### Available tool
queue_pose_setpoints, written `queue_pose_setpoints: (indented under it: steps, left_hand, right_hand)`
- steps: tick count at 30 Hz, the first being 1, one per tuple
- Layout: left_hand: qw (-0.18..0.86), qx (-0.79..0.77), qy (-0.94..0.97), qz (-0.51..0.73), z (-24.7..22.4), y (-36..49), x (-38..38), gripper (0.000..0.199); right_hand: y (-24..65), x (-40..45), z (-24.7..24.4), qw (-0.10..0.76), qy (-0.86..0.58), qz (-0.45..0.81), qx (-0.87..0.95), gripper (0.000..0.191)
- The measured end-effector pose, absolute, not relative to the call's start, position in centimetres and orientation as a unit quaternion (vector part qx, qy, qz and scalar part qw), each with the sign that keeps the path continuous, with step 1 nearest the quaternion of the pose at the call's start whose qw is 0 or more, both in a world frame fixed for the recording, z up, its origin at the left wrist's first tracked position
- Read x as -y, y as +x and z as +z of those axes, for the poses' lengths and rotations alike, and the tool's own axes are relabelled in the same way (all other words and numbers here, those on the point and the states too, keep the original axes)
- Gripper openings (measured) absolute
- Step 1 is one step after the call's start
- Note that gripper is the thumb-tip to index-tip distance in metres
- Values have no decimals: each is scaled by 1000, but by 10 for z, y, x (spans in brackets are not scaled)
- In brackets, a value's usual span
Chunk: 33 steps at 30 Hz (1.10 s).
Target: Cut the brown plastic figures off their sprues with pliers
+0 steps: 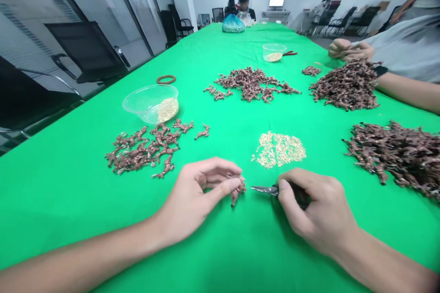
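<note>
Between the thumb and fingers of my left hand [202,192] is a small brown animal figurine [237,193], partly covered by the fingertips. My right hand [314,206] is wrapped round a pair of pliers [266,189], whose narrow metal tips point left, a short way from the figurine. Just beyond my hands lies a flat patch of tiny gold-coloured rings or links [282,149]. On the left, loose brown figurines [144,149] are strewn in front of a clear plastic bowl [137,105] that contains more of the gold pieces.
Larger heaps of figurines lie at the centre [249,82] and right [398,155] of the green cloth [103,219]. A brown ring [166,79] rests behind the bowl. Across the right edge, a co-worker's hands [350,49] are behind another heap [347,84]. Farther back stands a clear tub [274,50].
</note>
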State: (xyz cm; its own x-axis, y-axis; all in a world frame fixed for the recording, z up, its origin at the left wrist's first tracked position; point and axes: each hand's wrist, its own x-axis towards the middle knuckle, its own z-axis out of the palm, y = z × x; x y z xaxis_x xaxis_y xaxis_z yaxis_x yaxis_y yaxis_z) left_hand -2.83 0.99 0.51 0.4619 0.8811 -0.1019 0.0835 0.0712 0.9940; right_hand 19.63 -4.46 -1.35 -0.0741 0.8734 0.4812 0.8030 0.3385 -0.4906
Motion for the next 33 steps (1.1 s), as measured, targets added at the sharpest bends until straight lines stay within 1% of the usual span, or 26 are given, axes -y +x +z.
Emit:
queue_pose_setpoints:
  steps: [3,6,8,11,17,23,29,33]
  left_hand:
    - [655,-405,524,364,7,-31,-17,19]
    - [712,-405,437,372,11,-32,-24,17]
    - [731,-407,406,368,13,-32,-27,15]
    - [723,-410,418,366,13,-31,-27,17]
    - [682,-373,521,354,4,-31,-20,23]
    - [681,-349,552,332,3,-32,-16,36]
    - [666,-357,569,325,1,-33,-15,28]
    - [660,-359,580,314,4,-32,-14,25]
  right_hand:
    - [205,39,-13,367,-571,1,734,20]
    - [223,29,-13,354,-573,-94,733,14]
    - [233,22,-14,342,-575,-142,729,12]
    - [241,17,-14,319,-573,-169,736,13]
    - [239,19,-11,286,-550,-199,759,13]
    - [242,17,-11,267,-542,-216,767,13]
    - [239,18,-12,254,-554,-226,760,15]
    - [236,18,-7,217,-561,-251,758,23]
